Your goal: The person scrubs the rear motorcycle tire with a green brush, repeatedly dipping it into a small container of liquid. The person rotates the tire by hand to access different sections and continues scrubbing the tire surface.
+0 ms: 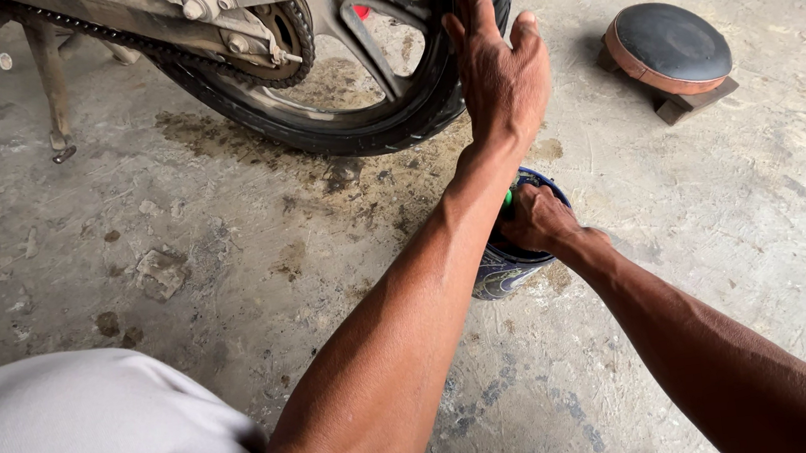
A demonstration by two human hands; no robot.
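My left hand [501,64] lies flat against the tread of a motorcycle's black rear tyre [384,130], fingers stretched upward and gripping nothing. My left forearm crosses over my right hand [535,219]. That hand dips into a small blue bowl [501,271] on the floor just below the wheel. Its fingers curl around a small green thing [509,197], most of which is hidden by the hand and arm. The black cast wheel [370,38] with its spokes is raised just off the concrete.
A greasy drive chain [109,33] and rear sprocket [291,35] run at upper left, beside a stand leg [53,93]. A low round stool with a black cushion [672,48] sits at upper right. The concrete floor [229,263] is oil-stained. My knee in light cloth [78,435] fills the lower left.
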